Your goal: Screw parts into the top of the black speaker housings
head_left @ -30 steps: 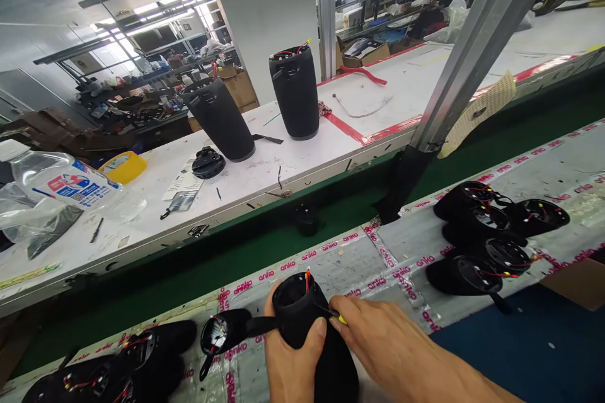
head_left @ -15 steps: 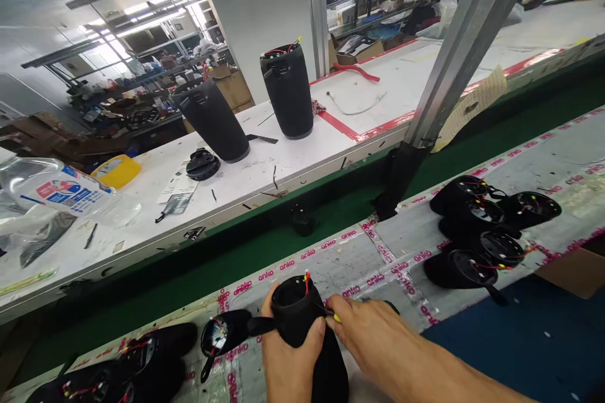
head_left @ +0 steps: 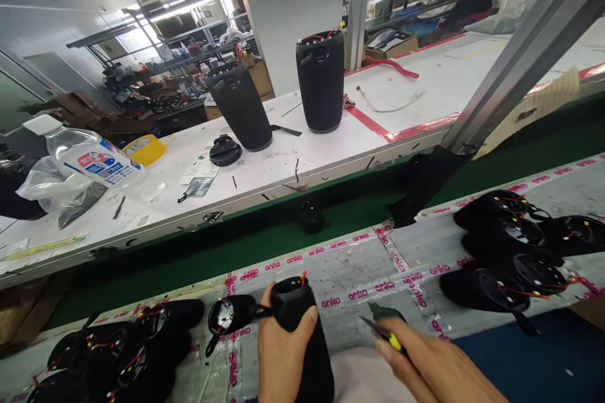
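Above the taped bench (head_left: 350, 272), left fingers (head_left: 309, 315) clasp a black cylinder (head_left: 307, 352); right fingers (head_left: 394, 327) grip a yellow-and-black tool (head_left: 393, 339).

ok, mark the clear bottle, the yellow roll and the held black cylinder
Clear bottle (head_left: 101, 162): head view, on its printed label.
Yellow roll (head_left: 155, 152): head view, on its outer side.
Held black cylinder (head_left: 316, 352): head view, on its side wall, below the open end.
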### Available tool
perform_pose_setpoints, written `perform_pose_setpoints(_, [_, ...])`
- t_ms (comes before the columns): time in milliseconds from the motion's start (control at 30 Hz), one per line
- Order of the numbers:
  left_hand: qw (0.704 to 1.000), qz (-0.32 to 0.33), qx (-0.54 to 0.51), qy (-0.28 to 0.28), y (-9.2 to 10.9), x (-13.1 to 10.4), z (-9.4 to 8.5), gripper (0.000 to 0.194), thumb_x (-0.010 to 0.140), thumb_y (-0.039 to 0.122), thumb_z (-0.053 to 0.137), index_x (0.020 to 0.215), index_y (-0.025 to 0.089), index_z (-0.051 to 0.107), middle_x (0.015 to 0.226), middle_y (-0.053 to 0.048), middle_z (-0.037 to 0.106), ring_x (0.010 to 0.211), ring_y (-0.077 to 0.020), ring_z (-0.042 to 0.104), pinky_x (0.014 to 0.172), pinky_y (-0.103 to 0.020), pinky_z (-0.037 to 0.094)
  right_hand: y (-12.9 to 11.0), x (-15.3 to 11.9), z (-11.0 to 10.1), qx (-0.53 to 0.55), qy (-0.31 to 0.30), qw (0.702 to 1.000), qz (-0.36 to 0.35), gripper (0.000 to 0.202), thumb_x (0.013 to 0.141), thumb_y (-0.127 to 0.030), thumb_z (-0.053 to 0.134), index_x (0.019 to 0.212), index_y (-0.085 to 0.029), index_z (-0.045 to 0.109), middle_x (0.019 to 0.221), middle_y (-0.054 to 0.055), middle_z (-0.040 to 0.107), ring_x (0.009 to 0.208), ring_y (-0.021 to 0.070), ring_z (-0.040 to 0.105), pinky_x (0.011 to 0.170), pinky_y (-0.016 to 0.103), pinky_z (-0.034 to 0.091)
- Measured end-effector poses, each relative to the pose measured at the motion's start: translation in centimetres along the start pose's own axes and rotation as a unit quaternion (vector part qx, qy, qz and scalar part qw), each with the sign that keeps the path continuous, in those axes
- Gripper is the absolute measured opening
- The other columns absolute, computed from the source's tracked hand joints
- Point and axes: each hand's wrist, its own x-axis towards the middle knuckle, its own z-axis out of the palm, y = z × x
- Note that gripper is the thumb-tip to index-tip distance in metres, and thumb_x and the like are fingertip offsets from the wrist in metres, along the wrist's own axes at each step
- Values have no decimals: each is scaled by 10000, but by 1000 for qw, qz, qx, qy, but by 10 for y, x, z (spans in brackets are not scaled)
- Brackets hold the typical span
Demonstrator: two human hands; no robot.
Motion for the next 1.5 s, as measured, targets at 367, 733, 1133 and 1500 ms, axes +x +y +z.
perform_pose_setpoints(367, [961,-68,-107,-245,-4,-12,-18,751,867,495,733,1556,245,567,1695,-91,543,1662,-374,319,1378,-538,166,-1,32,9,52,-55,995,65,505,1109,-653,328,1468,-377,552,1483,46,705,1356,288,683,1121,514,580])
perform_pose_setpoints(733, [928,-47,-164,-330,-10,4,0,659,754,548,878,1288,202,706,1306,-135,782,1315,-430,647,1099,-518,481,14,36,-2,-127,54,979,-150,236,1159,-356,380,1321,-263,526,1105,36,823,920,240,819,740,363,587])
perform_pose_setpoints(1133, [949,-19,-93,-301,-1,-1,2,714,736,418,928,1376,210,689,1375,-133,759,1367,-437,616,1213,-561,431,6,44,-13,-385,-43,875,-289,145,984,-179,634,985,-258,513,795,-7,682,636,240,666,513,410,264])
perform_pose_setpoints(1500, [967,-16,-17,-255,4,-6,0,799,734,351,898,1465,234,597,1400,-121,746,1350,-411,638,1169,-508,467,-8,44,-11,-447,-127,854,-233,351,759,20,663,977,-238,566,843,17,691,652,225,688,492,411,195])
